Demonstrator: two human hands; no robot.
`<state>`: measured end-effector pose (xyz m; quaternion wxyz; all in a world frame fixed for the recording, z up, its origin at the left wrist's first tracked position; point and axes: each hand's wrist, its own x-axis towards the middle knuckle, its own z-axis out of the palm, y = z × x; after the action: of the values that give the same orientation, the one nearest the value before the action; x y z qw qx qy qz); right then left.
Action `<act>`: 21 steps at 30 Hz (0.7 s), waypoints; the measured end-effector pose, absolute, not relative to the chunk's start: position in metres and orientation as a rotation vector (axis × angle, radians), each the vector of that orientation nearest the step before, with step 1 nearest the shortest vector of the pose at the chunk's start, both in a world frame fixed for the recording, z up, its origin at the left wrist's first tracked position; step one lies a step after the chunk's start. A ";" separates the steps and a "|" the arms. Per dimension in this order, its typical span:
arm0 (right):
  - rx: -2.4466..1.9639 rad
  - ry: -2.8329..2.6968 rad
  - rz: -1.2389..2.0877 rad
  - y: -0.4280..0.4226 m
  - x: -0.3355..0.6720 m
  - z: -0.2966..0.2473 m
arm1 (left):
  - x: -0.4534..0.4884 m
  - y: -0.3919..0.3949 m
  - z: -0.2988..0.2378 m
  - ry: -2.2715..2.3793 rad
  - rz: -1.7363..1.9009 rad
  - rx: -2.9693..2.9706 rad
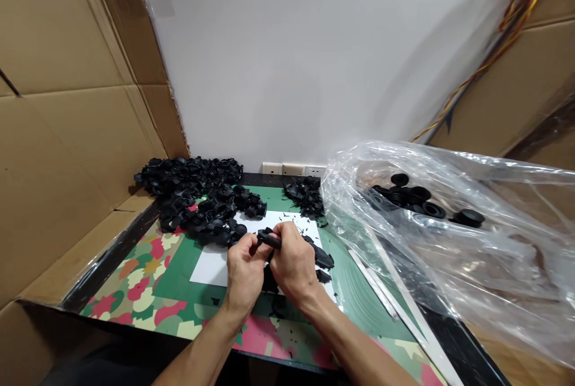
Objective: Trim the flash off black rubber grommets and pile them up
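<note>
Both of my hands meet over a white sheet (211, 266) on the table. A black rubber part (269, 238) is pinched between them. My left hand (245, 272) grips its left end with thumb and fingertips. My right hand (294, 260) is closed around the other end, and its fingers hide much of the part. Under and beside my right hand lie black rubber scraps (322, 257). Just beyond my left hand, a loose heap of ribbed black rubber parts (215, 212) reaches onto the sheet.
A larger black pile (193, 173) lies at the back left, beside a cardboard wall (81, 134). Shredded scraps (305, 194) sit near the wall sockets (291, 169). At right, a clear plastic bag (494, 266) holds round black parts (411, 195). White strips (404, 308) lie before it.
</note>
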<state>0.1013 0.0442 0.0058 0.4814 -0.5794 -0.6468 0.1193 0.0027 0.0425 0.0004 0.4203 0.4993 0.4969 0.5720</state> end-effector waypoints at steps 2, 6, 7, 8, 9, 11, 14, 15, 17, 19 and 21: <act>-1.438 -1.605 0.270 0.053 0.099 0.010 | 0.002 0.047 0.000 1.290 1.462 1.296; -1.446 -1.551 0.415 0.065 0.094 0.013 | -0.003 0.052 0.001 1.354 1.463 1.388; -1.442 -1.521 0.460 0.067 0.092 0.012 | -0.004 0.052 0.002 1.370 1.459 1.396; -1.439 -1.490 0.501 0.068 0.090 0.011 | -0.006 0.052 0.002 1.387 1.453 1.402; -1.436 -1.465 0.534 0.069 0.088 0.009 | -0.008 0.053 0.001 1.405 1.447 1.408; -1.434 -1.436 0.581 0.071 0.081 0.005 | -0.013 0.054 0.001 1.435 1.436 1.417; -1.433 -1.428 0.603 0.073 0.070 0.001 | -0.020 0.056 0.000 1.456 1.424 1.413; -1.433 -1.426 0.608 0.074 0.068 0.001 | -0.022 0.056 -0.001 1.459 1.422 1.408; -1.438 -1.409 0.613 0.080 0.070 0.002 | -0.025 0.051 -0.003 1.465 1.418 1.401; -1.465 -1.359 0.604 0.090 0.082 0.008 | -0.026 0.042 -0.005 1.448 1.408 1.406; -1.514 -1.274 0.576 0.101 0.099 0.014 | -0.027 0.032 -0.008 1.371 1.369 1.411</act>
<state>0.0994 0.1006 0.0144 0.5144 -0.6301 -0.5302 0.2396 -0.0268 0.0320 -0.0078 0.3637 0.5484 0.5327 0.5322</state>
